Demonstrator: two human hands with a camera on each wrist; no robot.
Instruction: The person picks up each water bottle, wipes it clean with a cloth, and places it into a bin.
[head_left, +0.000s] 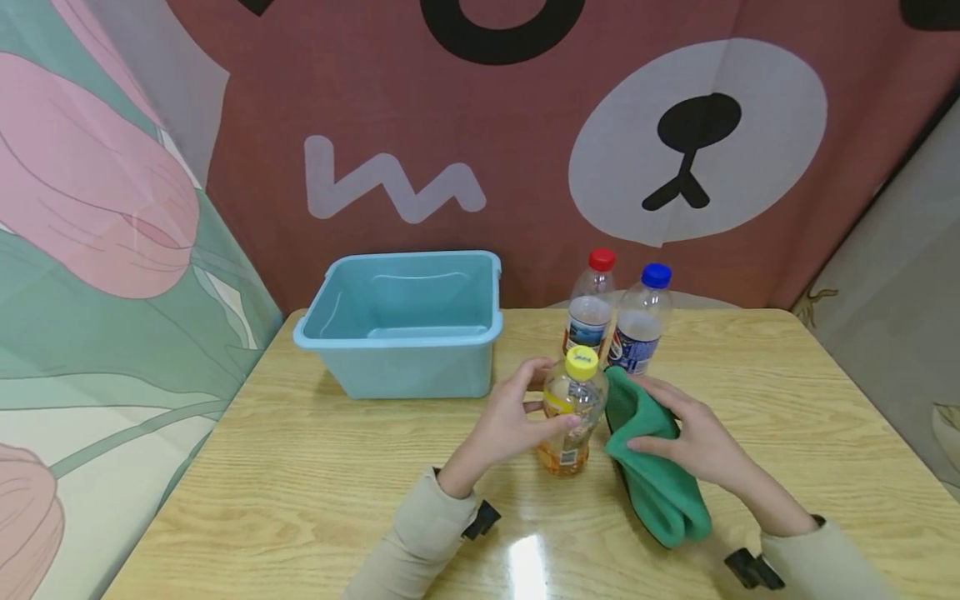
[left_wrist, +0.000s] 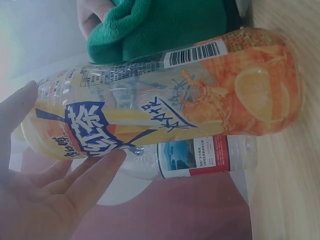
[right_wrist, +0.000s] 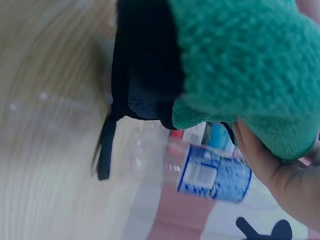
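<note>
A clear tea bottle with a yellow cap and orange label stands upright on the table. My left hand holds it around its upper body, thumb across the near side; the left wrist view shows the label and barcode of this tea bottle up close. In my right hand a folded green cloth is pinched between thumb and fingers, just right of the bottle. The cloth has a dark edge and a dark strap hanging to the table in the right wrist view.
Behind the tea bottle stand a red-capped bottle and a blue-capped bottle, side by side. A light blue plastic bin sits at the back left of the wooden table. A printed curtain hangs behind the table's far edge.
</note>
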